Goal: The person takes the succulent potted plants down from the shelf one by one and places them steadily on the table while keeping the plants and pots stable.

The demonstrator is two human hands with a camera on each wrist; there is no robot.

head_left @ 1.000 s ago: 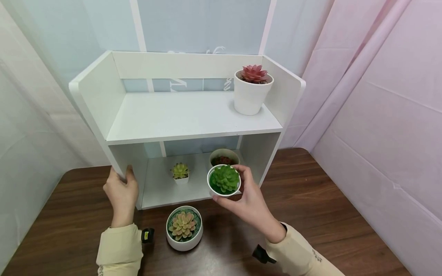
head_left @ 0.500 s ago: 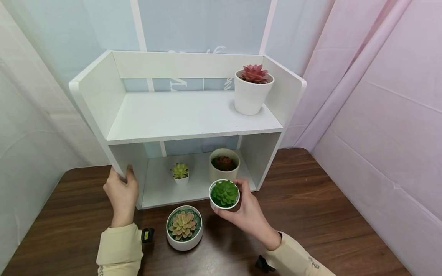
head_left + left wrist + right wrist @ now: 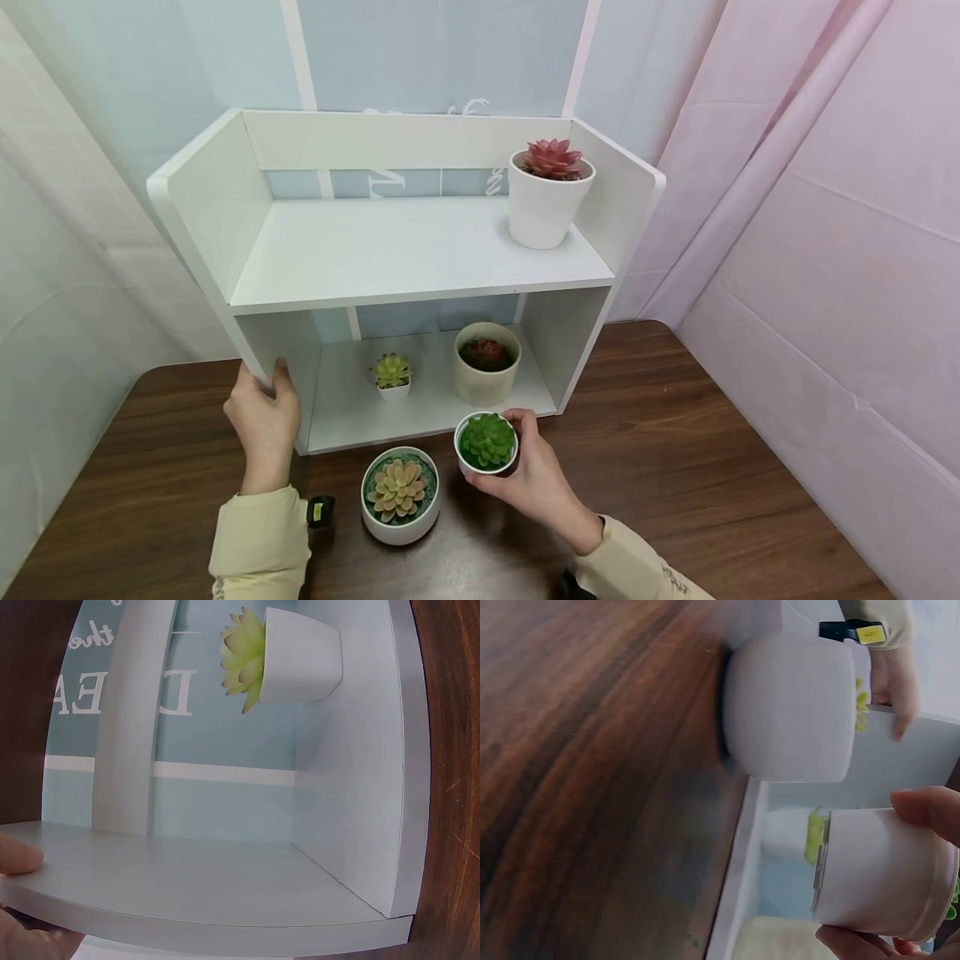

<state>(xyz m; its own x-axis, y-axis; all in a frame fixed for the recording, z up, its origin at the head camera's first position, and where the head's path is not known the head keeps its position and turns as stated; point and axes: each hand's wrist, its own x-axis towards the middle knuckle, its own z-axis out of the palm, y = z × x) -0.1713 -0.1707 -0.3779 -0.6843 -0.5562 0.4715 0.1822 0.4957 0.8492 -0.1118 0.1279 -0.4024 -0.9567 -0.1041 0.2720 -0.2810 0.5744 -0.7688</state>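
Green succulent pot (image 3: pixel 881 874) lowered and drawn farther out in front of the shelf unit (image 3: pixel 420 250).
The right hand (image 3: pixel 542 479) pinches the pot's sides between thumb and opposed fingers, apparently to spare the leaves (image 3: pixel 487 440); the pot is above the table (image 3: pixel 675 467). The left hand (image 3: pixel 262 417) grips the shelf unit's left side panel (image 3: pixel 217 200), probably to steady it. The round planter (image 3: pixel 401 533) stands before the shelf unit.
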